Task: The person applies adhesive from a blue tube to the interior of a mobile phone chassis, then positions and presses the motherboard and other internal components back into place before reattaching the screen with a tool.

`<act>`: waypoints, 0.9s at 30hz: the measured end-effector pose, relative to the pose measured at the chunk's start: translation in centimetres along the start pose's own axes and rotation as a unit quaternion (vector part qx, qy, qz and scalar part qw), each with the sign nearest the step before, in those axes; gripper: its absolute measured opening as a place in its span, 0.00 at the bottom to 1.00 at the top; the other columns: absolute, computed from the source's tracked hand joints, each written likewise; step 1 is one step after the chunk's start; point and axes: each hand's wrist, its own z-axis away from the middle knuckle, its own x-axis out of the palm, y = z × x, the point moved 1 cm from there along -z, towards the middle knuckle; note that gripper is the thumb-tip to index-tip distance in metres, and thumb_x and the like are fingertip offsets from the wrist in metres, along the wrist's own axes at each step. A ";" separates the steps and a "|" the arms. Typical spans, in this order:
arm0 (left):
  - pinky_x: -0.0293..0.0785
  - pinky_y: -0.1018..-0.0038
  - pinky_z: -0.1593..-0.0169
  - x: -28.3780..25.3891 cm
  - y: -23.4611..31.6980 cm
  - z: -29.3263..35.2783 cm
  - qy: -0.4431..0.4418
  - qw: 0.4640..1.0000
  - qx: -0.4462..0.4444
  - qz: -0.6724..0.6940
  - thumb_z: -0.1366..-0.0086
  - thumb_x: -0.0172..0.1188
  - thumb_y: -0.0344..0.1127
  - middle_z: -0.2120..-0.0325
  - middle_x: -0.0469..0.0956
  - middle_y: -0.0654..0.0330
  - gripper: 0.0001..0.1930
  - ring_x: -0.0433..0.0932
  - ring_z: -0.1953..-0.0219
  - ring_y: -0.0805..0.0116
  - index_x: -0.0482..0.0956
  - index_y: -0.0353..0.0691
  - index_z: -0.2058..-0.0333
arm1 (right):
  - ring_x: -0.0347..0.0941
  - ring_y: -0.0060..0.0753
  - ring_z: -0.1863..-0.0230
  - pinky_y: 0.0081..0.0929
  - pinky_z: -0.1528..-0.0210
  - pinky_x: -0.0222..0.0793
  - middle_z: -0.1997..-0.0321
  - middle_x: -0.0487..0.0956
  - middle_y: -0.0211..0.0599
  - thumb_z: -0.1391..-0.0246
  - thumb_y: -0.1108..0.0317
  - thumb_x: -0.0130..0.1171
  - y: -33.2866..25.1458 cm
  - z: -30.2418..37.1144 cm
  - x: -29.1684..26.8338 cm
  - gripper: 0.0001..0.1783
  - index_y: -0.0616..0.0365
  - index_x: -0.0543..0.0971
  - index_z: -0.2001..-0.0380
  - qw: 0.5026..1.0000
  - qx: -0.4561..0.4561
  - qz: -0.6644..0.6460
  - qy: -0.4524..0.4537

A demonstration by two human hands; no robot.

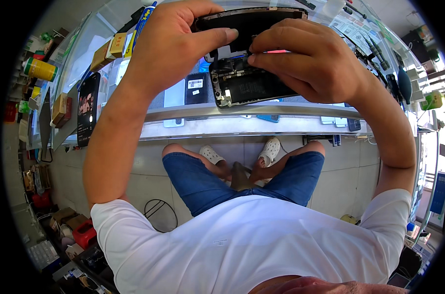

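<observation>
An opened smartphone is held above the glass counter, its two halves spread apart. My left hand (181,44) grips the far half, the dark screen panel (247,27), with the thumb pressed on its inner face. Nearer to me is the phone body (254,88), tilted, with its black battery and small metal parts exposed. My right hand (313,61) reaches over from the right, fingertips pinched together at the gap where the halves meet. Whatever sits between those fingertips is too small to make out. The right fingers also cover the body's right side.
The counter's metal front edge (261,111) runs just below the phone. Left stand a lit black phone (88,105), small cardboard boxes (102,56) and a blue-yellow tube (141,24). Screwdrivers (377,53) and a dark air blower (404,84) lie right. Other phones (197,88) lie beneath my hands.
</observation>
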 end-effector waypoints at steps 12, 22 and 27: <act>0.75 0.82 0.61 0.6 0.2 0.7 0.015 0.997 0.043 -0.056 0.35 0.71 0.30 0.68 0.85 0.65 0.11 0.79 0.66 0.81 0.86 0.33 0.56 | 0.81 0.44 0.56 0.39 0.56 0.80 0.52 0.83 0.38 0.57 0.74 0.69 0.3 0.2 0.6 0.17 0.61 0.87 0.60 0.999 -0.035 0.010 -0.023; 0.74 0.82 0.63 0.9 -0.1 0.4 0.009 0.999 0.028 -0.038 0.34 0.70 0.29 0.69 0.84 0.65 0.09 0.78 0.67 0.82 0.86 0.33 0.57 | 0.81 0.44 0.56 0.39 0.55 0.79 0.52 0.82 0.38 0.56 0.70 0.68 0.4 0.2 0.6 0.16 0.60 0.86 0.60 0.999 -0.033 0.020 -0.037; 0.74 0.82 0.62 0.9 -0.1 0.5 0.011 0.998 0.033 -0.057 0.34 0.71 0.30 0.69 0.85 0.65 0.09 0.78 0.67 0.82 0.86 0.32 0.57 | 0.81 0.43 0.56 0.39 0.55 0.79 0.53 0.82 0.36 0.54 0.67 0.67 0.2 0.2 0.5 0.15 0.59 0.86 0.61 0.997 -0.025 0.036 -0.060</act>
